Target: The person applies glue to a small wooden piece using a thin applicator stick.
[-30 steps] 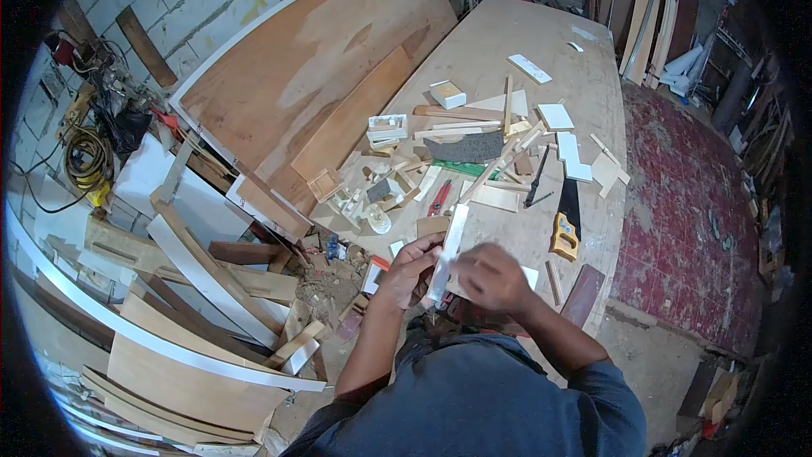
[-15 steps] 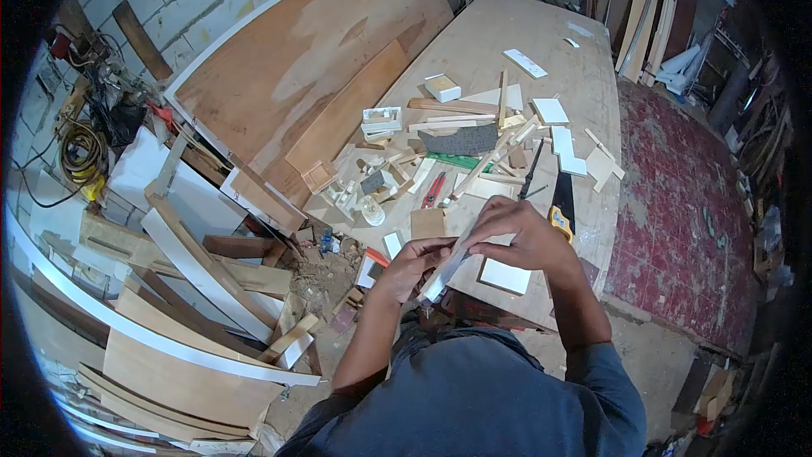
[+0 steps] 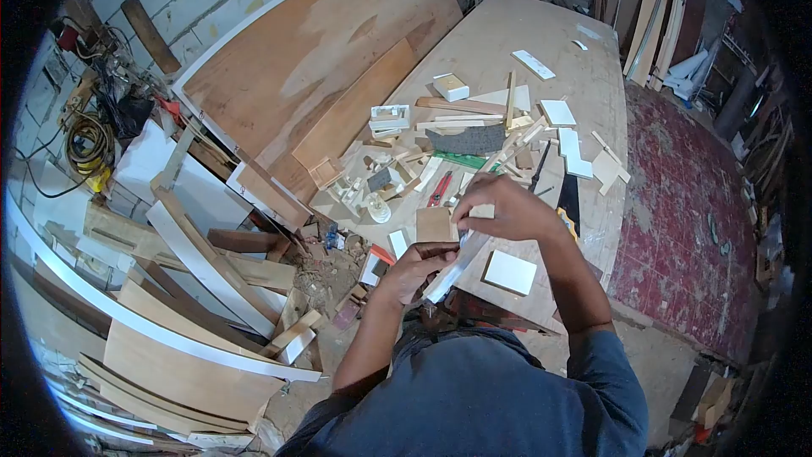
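Observation:
Close to my body, a narrow wooden piece with a white face [image 3: 458,269] is tilted between my hands. My left hand [image 3: 413,271] is closed around its left side, thumb and fingers pinching it. Above the upper end, my right hand [image 3: 506,210] is curled, thumb and fingertips close together; what they pinch is too small to make out. Right of the piece lies a white rectangular panel [image 3: 509,272]. A brown square block [image 3: 435,225] rests just beyond my left hand. A handsaw with a yellow handle [image 3: 568,222] lies partly behind my right forearm.
The wooden table [image 3: 474,42] bears wood offcuts, a red utility knife [image 3: 439,189], dark grey sandpaper [image 3: 464,140], a clear jar [image 3: 378,208] and a small white box [image 3: 390,119]. A large panel [image 3: 313,51] leans at left. Boards [image 3: 211,262] crowd the left floor.
My right hand has lifted slightly up and left from the white-faced piece, its fingers more curled. My left hand still holds the piece. The whole view has shifted slightly.

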{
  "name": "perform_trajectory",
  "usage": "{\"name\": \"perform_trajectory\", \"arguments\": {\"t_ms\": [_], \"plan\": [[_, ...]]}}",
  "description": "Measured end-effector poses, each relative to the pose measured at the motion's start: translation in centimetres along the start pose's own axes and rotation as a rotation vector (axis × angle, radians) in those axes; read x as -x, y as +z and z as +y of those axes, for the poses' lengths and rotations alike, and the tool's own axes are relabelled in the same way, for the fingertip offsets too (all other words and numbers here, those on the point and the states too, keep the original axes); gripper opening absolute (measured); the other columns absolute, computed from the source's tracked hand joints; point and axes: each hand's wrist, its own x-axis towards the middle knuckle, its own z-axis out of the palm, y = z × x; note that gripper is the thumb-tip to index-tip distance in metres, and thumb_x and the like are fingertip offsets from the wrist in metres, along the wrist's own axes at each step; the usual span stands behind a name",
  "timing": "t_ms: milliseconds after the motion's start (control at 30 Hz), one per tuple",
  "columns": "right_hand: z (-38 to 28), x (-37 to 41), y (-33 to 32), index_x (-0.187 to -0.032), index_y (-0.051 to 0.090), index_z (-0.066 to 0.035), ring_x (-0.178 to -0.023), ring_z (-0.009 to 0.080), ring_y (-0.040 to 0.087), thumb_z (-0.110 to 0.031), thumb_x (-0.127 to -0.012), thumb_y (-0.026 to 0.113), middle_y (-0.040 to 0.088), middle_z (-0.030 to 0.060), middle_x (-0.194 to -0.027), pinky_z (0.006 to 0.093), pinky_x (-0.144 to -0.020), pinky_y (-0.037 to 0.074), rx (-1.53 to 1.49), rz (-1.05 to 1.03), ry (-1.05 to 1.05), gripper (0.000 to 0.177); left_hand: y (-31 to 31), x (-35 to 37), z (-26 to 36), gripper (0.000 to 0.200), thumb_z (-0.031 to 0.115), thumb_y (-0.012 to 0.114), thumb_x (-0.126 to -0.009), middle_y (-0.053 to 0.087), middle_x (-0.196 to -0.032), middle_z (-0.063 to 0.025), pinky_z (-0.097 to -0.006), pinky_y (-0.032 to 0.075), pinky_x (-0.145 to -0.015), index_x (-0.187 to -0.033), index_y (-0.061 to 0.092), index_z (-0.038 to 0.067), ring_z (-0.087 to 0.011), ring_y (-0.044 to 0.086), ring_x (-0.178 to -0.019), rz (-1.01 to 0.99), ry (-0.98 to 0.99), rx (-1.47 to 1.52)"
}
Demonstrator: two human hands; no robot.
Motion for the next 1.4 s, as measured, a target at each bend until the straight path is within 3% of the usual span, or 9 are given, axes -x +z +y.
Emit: {"name": "perform_trajectory", "arguments": {"t_ms": [167, 333, 500, 733, 800, 967, 1100, 1267, 1400], "plan": [[0.0, -0.3, 1.3, -0.088, 0.072, -0.007, -0.079, 0.0256, 0.061, -0.008, -0.074, 0.074, 0.069, 0.0082, -0.08, 0.0365, -0.077, 0.047, -0.077, -0.287, 0.001, 0.015, -1.4, -0.4, -1.0, 0.031, 0.013, 0.069, -0.085, 0.067, -0.099, -0.0023, -0.024, 0.047, -0.08, -0.113, 0.065, 0.002, -0.0087, 0.06, -0.085, -0.057, -0.007, 0.037], [1.2, -0.1, 0.2, -0.088, 0.072, -0.007, -0.079, 0.0259, 0.062, -0.009, -0.076, 0.073, 0.069, 0.0085, -0.081, 0.0352, -0.078, 0.047, 0.024, 0.013, -0.021, 0.011, -0.3, -0.1, 0.2, 0.029, 0.012, 0.068, -0.086, 0.068, -0.099, -0.0031, -0.0244, 0.047, -0.082, -0.112, 0.065, 0.001, -0.0093, 0.061, -0.088, -0.073, 0.002, 0.081], [-0.5, 0.1, 0.7, -0.089, 0.071, -0.006, -0.08, 0.0256, 0.062, -0.008, -0.077, 0.073, 0.068, 0.0081, -0.081, 0.0359, -0.079, 0.048, -0.097, -0.215, -0.018, 0.012, -0.9, -0.4, -0.5, 0.033, 0.014, 0.068, -0.086, 0.068, -0.099, -0.0045, -0.0244, 0.047, -0.08, -0.116, 0.063, 0.001, -0.01, 0.061, -0.085, -0.059, -0.01, 0.043], [-1.3, 1.9, -0.9, -0.09, 0.069, -0.002, -0.071, 0.0161, 0.062, 0.001, -0.079, 0.07, 0.066, 0.0089, -0.077, 0.027, -0.063, 0.048, -0.008, 0.381, 0.113, 0.011, -0.7, -0.5, -0.2, 0.036, 0.015, 0.067, -0.088, 0.068, -0.098, -0.0047, -0.0231, 0.051, -0.069, -0.12, 0.06, -0.001, -0.0094, 0.063, -0.077, -0.138, 0.024, 0.088], [-1.4, 2.9, 0.2, -0.089, 0.069, -0.002, -0.07, 0.0152, 0.061, 0.0, -0.079, 0.071, 0.066, 0.0083, -0.077, 0.0269, -0.063, 0.048, -0.014, 0.379, 0.086, 0.011, -0.7, -0.5, -0.5, 0.042, 0.017, 0.065, -0.089, 0.068, -0.101, -0.0105, -0.0288, 0.056, -0.071, -0.124, 0.056, -0.003, -0.0175, 0.067, -0.081, -0.088, 0.075, 0.177], [-2.7, 4.9, 2.8, -0.093, 0.068, -0.003, -0.072, 0.0159, 0.064, 0.003, -0.078, 0.07, 0.066, 0.0092, -0.082, 0.0284, -0.066, 0.051, -0.075, 0.294, 0.178, 0.017, -0.9, -0.8, -0.8, 0.039, 0.018, 0.062, -0.091, 0.068, -0.1, -0.0094, -0.0292, 0.055, -0.073, -0.125, 0.056, -0.002, -0.0168, 0.066, -0.081, -0.115, 0.118, 0.208], [-3.7, 5.9, 5.0, -0.088, 0.066, -0.001, -0.07, 0.0142, 0.063, 0.002, -0.075, 0.071, 0.065, 0.0074, -0.078, 0.0276, -0.062, 0.049, -0.113, 0.42, 0.167, 0.014, -0.1, -0.9, -0.2, 0.032, 0.013, 0.059, -0.093, 0.068, -0.1, -0.0057, -0.0257, 0.053, -0.073, -0.122, 0.058, -0.001, -0.0118, 0.065, -0.082, -0.071, 0.107, 0.26], [-4.2, 6.4, 5.9, -0.094, 0.067, -0.004, -0.077, 0.0264, 0.065, -0.002, -0.077, 0.071, 0.066, 0.0108, -0.084, 0.0333, -0.068, 0.053, -0.017, 0.31, 0.079, 0.017, -0.6, -2.2, -0.7, 0.03, 0.015, 0.058, -0.094, 0.068, -0.1, -0.0058, -0.0253, 0.052, -0.072, -0.12, 0.059, 0.0, -0.0115, 0.064, -0.083, -0.044, 0.079, 0.196], [-4.0, 6.4, 6.3, -0.094, 0.067, -0.004, -0.078, 0.0266, 0.066, -0.002, -0.077, 0.071, 0.067, 0.0111, -0.085, 0.0339, -0.069, 0.054, -0.017, 0.33, 0.054, 0.017, -0.2, -2.6, -0.7, 0.029, 0.018, 0.058, -0.095, 0.068, -0.098, -0.0059, -0.0239, 0.051, -0.07, -0.118, 0.06, 0.0, -0.0114, 0.065, -0.081, -0.031, 0.098, 0.162]]}}
